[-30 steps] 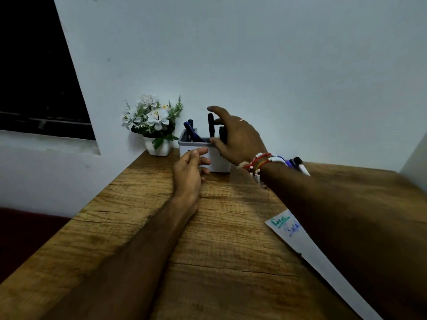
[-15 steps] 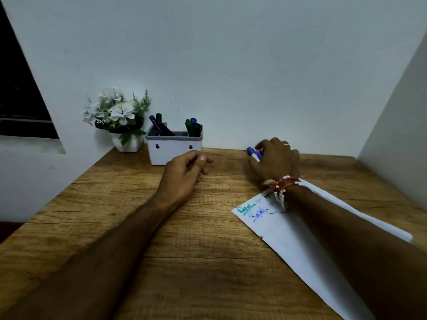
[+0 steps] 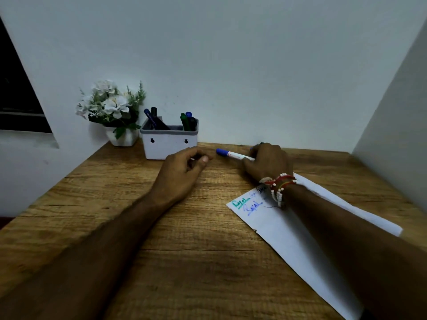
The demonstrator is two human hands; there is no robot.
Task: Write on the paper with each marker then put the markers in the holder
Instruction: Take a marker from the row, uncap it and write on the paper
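My right hand (image 3: 268,161) grips a white marker with a blue cap (image 3: 231,154), which points left just above the wooden table (image 3: 161,239). The hand sits beyond the far corner of the white paper (image 3: 288,229), which carries green and blue writing near that corner. My left hand (image 3: 182,172) rests on the table with fingers loosely curled and nothing in it, just in front of the white holder (image 3: 169,144). Several dark, blue and green markers stand in the holder.
A white pot of artificial white flowers (image 3: 115,112) stands left of the holder against the wall. A side wall (image 3: 397,107) closes off the table on the right. A dark window opening is at far left.
My right hand left the holder, moved right and took hold of the blue-capped marker near the paper, now lifting it leftward. My left hand stayed by the holder. The view swung right.
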